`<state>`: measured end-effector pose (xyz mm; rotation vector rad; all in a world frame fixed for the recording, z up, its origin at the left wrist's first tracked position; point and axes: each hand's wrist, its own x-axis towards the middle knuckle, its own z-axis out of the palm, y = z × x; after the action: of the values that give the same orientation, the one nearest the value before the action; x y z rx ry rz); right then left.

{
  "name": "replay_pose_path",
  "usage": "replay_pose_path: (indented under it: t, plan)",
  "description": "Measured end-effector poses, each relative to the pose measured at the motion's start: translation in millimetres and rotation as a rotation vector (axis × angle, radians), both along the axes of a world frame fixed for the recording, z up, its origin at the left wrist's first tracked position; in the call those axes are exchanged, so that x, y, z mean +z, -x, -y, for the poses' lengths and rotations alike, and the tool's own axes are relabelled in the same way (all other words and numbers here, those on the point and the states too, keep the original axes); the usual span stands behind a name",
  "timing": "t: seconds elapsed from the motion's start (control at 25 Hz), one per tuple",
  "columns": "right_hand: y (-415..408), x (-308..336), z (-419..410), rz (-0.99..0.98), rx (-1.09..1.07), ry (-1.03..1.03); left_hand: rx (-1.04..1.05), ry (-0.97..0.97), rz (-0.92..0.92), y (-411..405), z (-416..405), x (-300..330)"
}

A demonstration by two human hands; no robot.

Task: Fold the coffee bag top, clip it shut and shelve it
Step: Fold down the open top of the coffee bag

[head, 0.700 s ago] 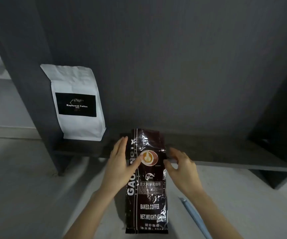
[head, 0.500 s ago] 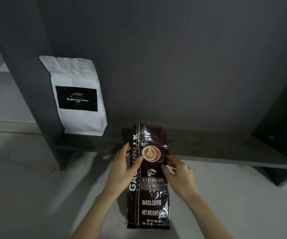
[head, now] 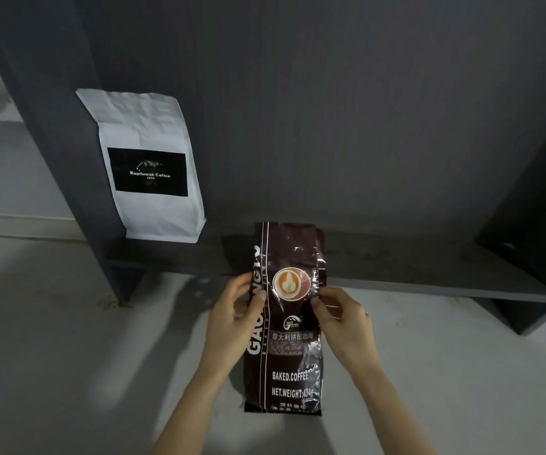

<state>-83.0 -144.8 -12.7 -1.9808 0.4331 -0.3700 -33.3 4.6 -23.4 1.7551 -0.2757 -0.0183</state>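
- Head view: left hand [head: 237, 318] and right hand [head: 342, 318] pinching coffee bag [head: 286, 356] edges, below the shelf [head: 429, 267].
- Glossy film, apt to slip; top unfolded.
- No clip visible.

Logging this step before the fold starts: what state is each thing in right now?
Brown bag: held by both edges, top unfolded, no clip on it.
White bag: upright on the shelf, leaning back against the panel.
Left hand: gripping the brown bag's left edge.
Right hand: pinching its right edge.
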Motion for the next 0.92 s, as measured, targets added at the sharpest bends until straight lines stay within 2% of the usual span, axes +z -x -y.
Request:
replay_pose_path:
  t: [0.2, 0.48, 0.68, 0.92]
  plan:
    - [18, 8, -5, 0.110, -0.118, -0.061, 0.029, 0.096, -0.003, 22, -9, 7]
    - [30, 14, -4, 0.138, -0.149, -0.113, 0.015, 0.081, 0.014, 32, -14, 11]
    - [40, 9, 0, 0.162, -0.223, -0.200, 0.114, 0.058, 0.039, 34, -7, 9]
    - [44, 8, 4, 0.207, -0.124, -0.291, 0.083, 0.071, -0.022, 36, -9, 13]
